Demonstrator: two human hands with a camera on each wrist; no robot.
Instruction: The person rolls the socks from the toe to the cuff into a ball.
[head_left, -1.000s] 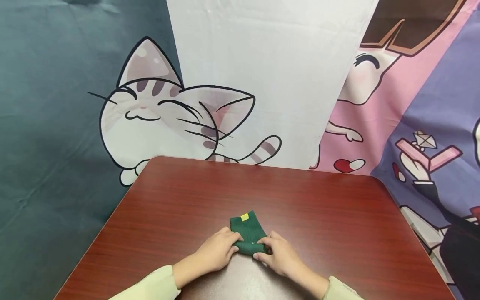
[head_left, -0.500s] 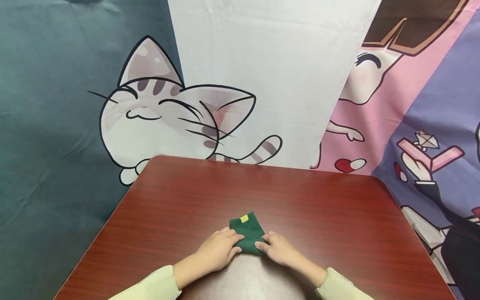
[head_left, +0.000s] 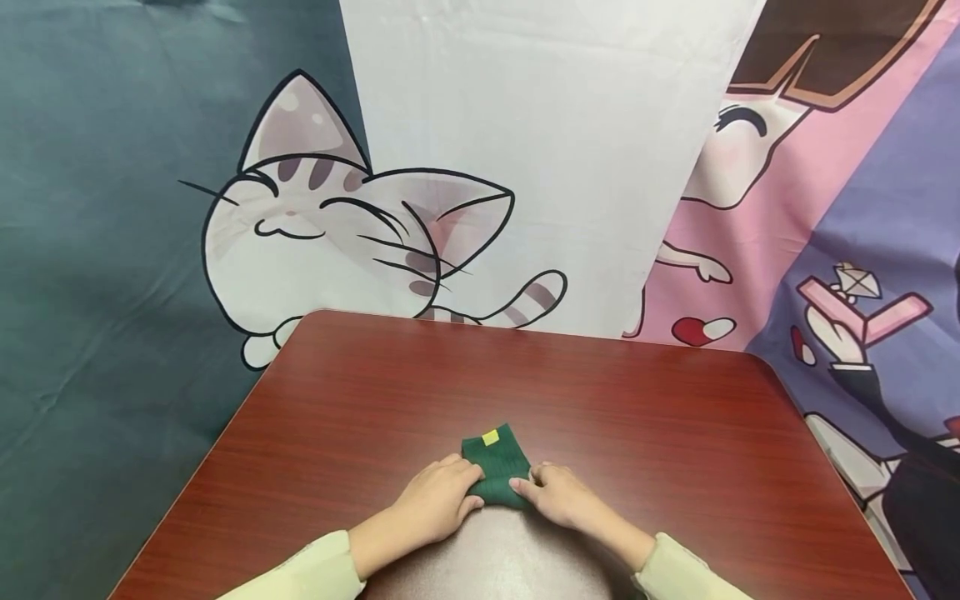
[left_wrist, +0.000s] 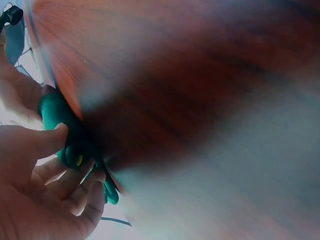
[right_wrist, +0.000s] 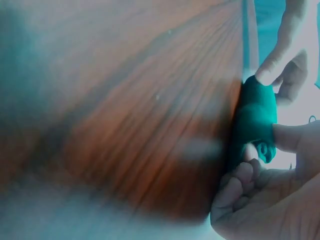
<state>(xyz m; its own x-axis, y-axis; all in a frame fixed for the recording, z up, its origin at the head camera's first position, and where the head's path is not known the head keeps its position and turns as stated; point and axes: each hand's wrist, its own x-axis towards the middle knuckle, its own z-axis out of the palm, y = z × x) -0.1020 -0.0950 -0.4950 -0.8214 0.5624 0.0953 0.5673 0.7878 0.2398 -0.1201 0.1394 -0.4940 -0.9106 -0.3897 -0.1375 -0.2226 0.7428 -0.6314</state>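
Note:
A dark green ribbed sock (head_left: 498,460) with a small yellow tag lies partly rolled on the table, its flat part pointing away from me. In the head view my left hand (head_left: 435,504) grips the left end of the roll, thumb on the near side and fingers over the top. My right hand (head_left: 564,502) pinches the right end between thumb and fingers. Seen from the left wrist, the rolled sock (left_wrist: 67,122) spans between both hands, with a spot of yellow in its coiled end. The right wrist view shows the roll (right_wrist: 256,112) as a thick cylinder, its coiled end by the right thumb.
The reddish-brown wooden table (head_left: 360,392) has rounded far corners. Behind it hangs a printed backdrop (head_left: 570,167) with a cartoon cat and other figures.
The near end of the sock has been rolled slightly farther away from me, and the roll looks thicker. My right fingers and thumb have shifted on its right end; the left hand has barely moved.

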